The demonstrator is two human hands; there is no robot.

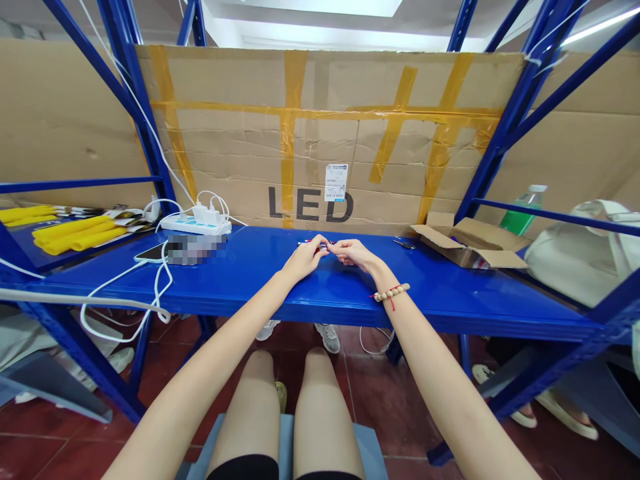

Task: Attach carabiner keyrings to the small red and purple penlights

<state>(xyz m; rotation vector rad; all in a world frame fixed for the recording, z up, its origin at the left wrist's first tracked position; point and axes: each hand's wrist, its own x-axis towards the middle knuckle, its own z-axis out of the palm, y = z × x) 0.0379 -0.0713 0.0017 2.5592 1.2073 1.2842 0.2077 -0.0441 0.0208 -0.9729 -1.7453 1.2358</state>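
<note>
Over the middle of the blue table (250,267), my left hand (303,259) and my right hand (354,253) meet, fingertips almost touching. Both are closed in a pinch on a small, thin red-and-dark item (324,247). Fingers cover most of it, so its kind cannot be made out. A beaded bracelet (393,292) with red string circles my right wrist. Beyond that hand, to the right, a small dark metal tool (405,244) lies on the table.
An opened cardboard box (463,250) stands at the right, near a green bottle (523,212) and a pale bag (575,247). On the left are a power strip (193,225), a phone (153,253), white cables and yellow packets (83,233). A cardboard panel (240,153) closes the back.
</note>
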